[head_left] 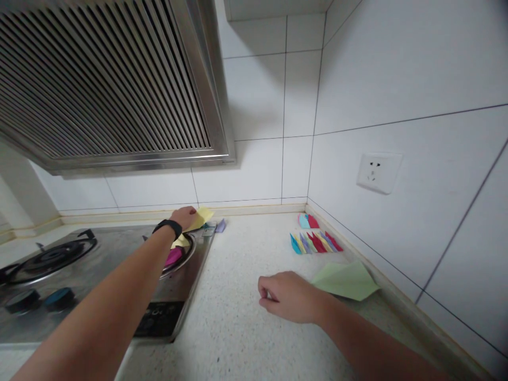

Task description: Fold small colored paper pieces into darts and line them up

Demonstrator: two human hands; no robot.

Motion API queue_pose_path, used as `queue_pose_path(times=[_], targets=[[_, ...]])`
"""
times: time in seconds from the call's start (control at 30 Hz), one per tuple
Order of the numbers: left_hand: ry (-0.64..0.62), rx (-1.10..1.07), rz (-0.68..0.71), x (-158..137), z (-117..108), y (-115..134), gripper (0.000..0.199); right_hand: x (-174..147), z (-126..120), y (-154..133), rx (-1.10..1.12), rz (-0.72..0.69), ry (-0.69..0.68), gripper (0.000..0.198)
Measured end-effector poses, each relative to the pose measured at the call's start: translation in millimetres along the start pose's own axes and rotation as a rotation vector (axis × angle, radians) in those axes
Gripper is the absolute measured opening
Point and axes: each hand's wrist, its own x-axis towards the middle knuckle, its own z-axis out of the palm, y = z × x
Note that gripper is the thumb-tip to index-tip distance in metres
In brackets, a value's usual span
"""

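Note:
My left hand (pixel 184 217), with a black band on its wrist, reaches over the far right burner. Its fingers are closed on a yellow sheet of paper (pixel 203 217). Beneath that hand, a pale yellow piece (pixel 181 241) and a magenta piece (pixel 173 257) lie on the burner, partly hidden by the arm. A small purple folded paper (pixel 221 226) is just right of the stove edge. Over the counter, my right hand (pixel 288 296) is loosely curled, with nothing visible in it. Beside its wrist lies a light green sheet of paper (pixel 347 280).
A row of colourful folded papers (pixel 315 243) lies near the right wall, with a smaller group (pixel 308 221) behind it. The steel gas stove (pixel 115 254) fills the left, under a low range hood (pixel 159 159). A socket (pixel 380 172) is on the right wall.

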Motion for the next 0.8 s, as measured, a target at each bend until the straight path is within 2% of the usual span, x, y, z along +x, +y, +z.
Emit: queue_pose_path(times=[0.1,0.2,0.3,0.33,0.43,0.5,0.63,0.8], targets=[[-0.042,-0.151,-0.027,-7,9,19,0.008,-1,0,0,0.018,0.003,0.007,0.013],[-0.146,-0.338,-0.020,-35,31,38,0.011,-1,-3,0,0.077,0.026,0.010,0.012],[-0.297,-0.494,-0.018,-82,62,53,0.028,2,-3,1,0.227,0.082,0.085,0.011],[-0.404,-0.642,-0.041,-100,74,56,0.031,4,-2,1,0.303,0.113,0.134,0.012],[-0.511,-0.787,-0.063,-151,108,61,0.031,10,4,5,0.577,0.192,0.267,0.023],[-0.564,-0.886,-0.086,-176,125,62,0.028,13,8,8,0.722,0.188,0.272,0.023],[-0.544,-0.905,-0.089,-198,140,58,0.026,16,11,11,0.837,0.178,0.234,0.020],[-0.472,-0.795,-0.096,-199,139,49,0.030,15,10,14,0.907,0.218,0.298,0.021]])
